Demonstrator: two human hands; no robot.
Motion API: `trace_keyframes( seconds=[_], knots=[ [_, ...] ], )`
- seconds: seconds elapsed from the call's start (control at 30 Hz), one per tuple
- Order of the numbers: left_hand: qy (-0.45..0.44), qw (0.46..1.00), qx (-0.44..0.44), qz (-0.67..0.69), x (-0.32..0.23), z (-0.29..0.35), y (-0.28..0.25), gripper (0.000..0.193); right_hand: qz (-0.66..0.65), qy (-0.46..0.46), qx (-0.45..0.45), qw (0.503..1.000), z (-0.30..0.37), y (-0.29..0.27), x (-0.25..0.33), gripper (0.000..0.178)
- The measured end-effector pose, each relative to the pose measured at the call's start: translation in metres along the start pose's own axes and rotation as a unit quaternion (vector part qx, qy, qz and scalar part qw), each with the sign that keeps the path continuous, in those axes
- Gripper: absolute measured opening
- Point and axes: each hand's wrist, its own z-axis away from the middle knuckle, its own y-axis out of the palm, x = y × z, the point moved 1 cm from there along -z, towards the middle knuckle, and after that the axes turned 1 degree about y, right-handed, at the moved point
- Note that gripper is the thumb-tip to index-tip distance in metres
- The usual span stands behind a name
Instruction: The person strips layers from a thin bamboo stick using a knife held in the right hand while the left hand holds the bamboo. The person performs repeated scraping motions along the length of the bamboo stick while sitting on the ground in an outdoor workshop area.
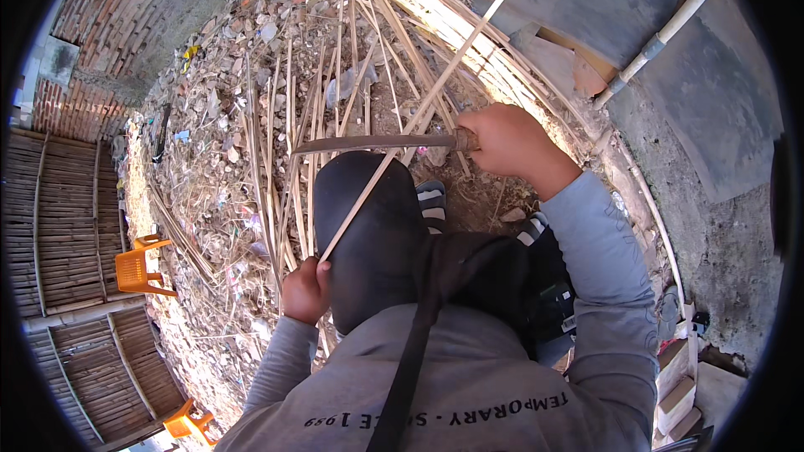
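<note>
orange chair (134, 269) at left, strip bundle (444, 17) on littered ground (226, 75) — right hand (507, 141) clenched round curved knife's (373, 143) handle, left hand (306, 290) pinching long strip (465, 50)

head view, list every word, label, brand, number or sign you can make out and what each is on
Grey shirt, front: dark lettering, upside down in this view and partly crossed by the black strap; legible, but I won't copy the wording.
Right sleeve: small dark marks, too fine to read.
Black object near the right elbow: tiny pale marks, too small to read.
</note>
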Motion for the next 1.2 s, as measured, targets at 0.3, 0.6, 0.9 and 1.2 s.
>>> trace_keyframes(
  seconds=[0.3, 0.6, 0.9, 1.2],
  knots=[
    [0.015, 1.0, 0.008, -0.008, 0.003, -0.002, 0.0, 0.038, -0.042, 0.023, -0.028, 0.998, -0.003, -0.002, -0.004, 0.029],
    [0.01, 1.0, 0.008, -0.009, 0.001, -0.012, -0.006, 0.039, -0.093, 0.105, -0.047, 0.989, -0.015, 0.003, -0.036, 0.043],
    [0.043, 0.999, -0.016, 0.004, 0.001, -0.015, -0.001, 0.039, -0.044, -0.02, -0.03, 0.998, -0.009, 0.012, -0.028, 0.023],
    [0.04, 0.999, -0.022, 0.015, 0.0, -0.006, -0.007, 0.039, -0.005, -0.08, -0.107, 0.991, -0.004, 0.022, -0.003, 0.021]
  ],
)
